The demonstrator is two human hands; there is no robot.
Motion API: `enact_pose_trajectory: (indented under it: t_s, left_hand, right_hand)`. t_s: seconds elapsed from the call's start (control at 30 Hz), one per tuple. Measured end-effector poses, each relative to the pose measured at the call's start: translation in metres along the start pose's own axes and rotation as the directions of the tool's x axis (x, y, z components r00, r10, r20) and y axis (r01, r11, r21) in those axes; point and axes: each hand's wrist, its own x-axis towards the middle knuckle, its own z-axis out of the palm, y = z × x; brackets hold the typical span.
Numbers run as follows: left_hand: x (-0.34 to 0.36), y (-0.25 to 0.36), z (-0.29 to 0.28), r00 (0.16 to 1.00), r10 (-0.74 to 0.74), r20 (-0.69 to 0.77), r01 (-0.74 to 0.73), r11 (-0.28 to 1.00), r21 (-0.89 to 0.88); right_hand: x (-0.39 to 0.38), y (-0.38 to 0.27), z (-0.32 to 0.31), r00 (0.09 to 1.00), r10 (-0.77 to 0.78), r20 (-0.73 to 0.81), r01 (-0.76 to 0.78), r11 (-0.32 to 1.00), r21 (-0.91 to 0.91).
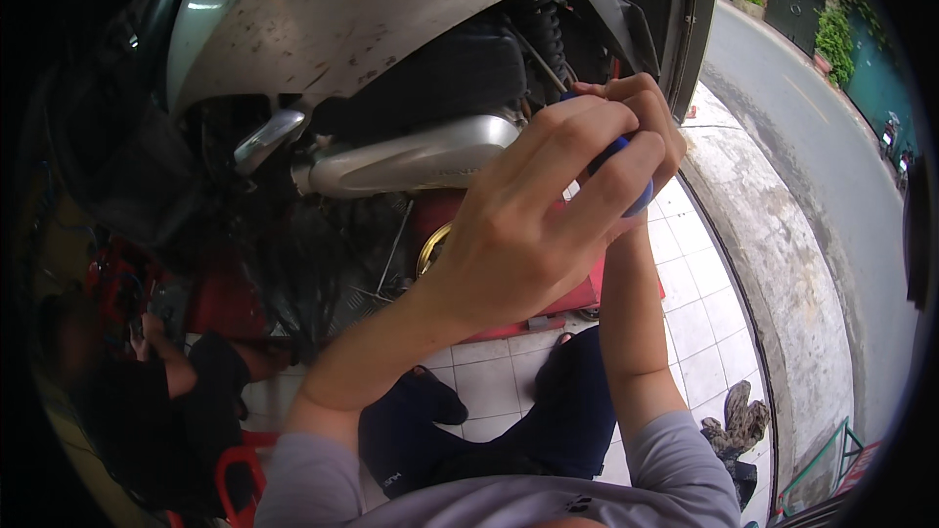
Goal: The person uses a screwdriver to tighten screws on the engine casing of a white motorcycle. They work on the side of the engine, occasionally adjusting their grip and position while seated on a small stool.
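A screwdriver with a blue handle (638, 194) is tilted up to the left, its thin metal shaft reaching under the scooter's body panel (381, 15) beside the black coil shock absorber (549, 34). My left hand (538, 200) is closed, its fingers curled round the handle from the near side. Behind it my right hand (653, 117) is also closed on the screwdriver, its fingers partly covered by the left. Where the shaft's tip meets the scooter is too dark to make out. Below lies the silver engine-side cover (411, 158).
A red lift platform (543, 325) stands under the scooter, with a gold ring-shaped part (430, 249) near it. At the left, another person (147, 381) sits near a red plastic chair (238, 474). A doorway edge and street (782, 88) lie right; dirty gloves (738, 420) rest on tiles.
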Motion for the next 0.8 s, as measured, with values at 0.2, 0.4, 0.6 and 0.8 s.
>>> enact_pose_trajectory:
  t_s: [0.2,0.4,0.6,0.8]
  left_hand:
    - [-0.005,-0.009,0.006,0.990,0.103,-0.101,-0.096,0.993,0.071]
    - [-0.008,-0.006,0.003,0.997,0.080,-0.019,-0.078,0.993,0.088]
    - [-0.007,-0.006,0.003,0.996,0.052,0.068,-0.054,0.998,0.018]
    - [-0.009,-0.005,0.011,0.998,0.020,-0.057,-0.020,1.000,-0.008]
  right_hand:
    - [0.003,0.004,0.001,0.998,-0.042,-0.036,0.040,0.998,-0.053]
    - [0.020,-0.018,-0.014,0.947,-0.046,0.318,0.061,0.997,-0.036]
    - [0.012,-0.012,-0.020,0.966,0.033,0.255,-0.011,0.996,-0.087]
    - [0.003,-0.004,-0.001,1.000,-0.013,0.024,0.015,0.996,-0.084]
